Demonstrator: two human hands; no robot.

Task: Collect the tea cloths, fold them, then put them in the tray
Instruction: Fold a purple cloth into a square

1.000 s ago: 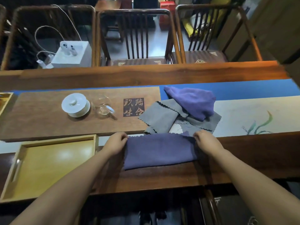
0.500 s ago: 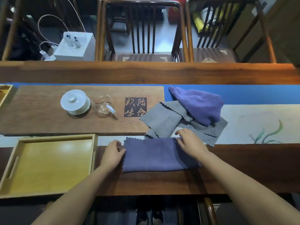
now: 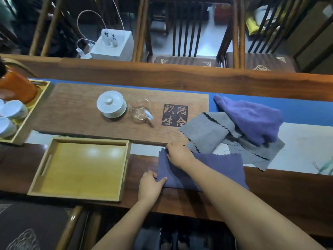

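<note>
A long dark wooden table [image 3: 270, 192] runs across the view, with a blue-edged runner [image 3: 306, 112] laid along it and a brown wooden tea board [image 3: 75, 112] on top of the runner. At the near edge of the table, to the left, sits the yellow wooden tray [image 3: 81, 147], with nothing in it. Just to its right lies the dark purple tea cloth [image 3: 216, 170], spread flat in a folded band with a scalloped edge. Beyond it, a heap of grey tea cloths [image 3: 207, 132] lies partly on the board and partly on the runner, and a brighter purple tea cloth [image 3: 252, 121] is bunched on top of that heap. The person's right hand [image 3: 178, 156] reaches across the dark purple cloth and pinches its far left corner, the forearm lying over the cloth. The left hand [image 3: 149, 186] grips the near left corner of the same cloth, thumb on top. The two hands are near each other at the cloth's left end but apart. On the board stand a white lidded cup [image 3: 111, 104] and, just beside it, a small glass pitcher [image 3: 139, 110]. At the far left another tray [image 3: 23, 127] holds white cups [image 3: 12, 109] and an orange pot [image 3: 16, 87].
</note>
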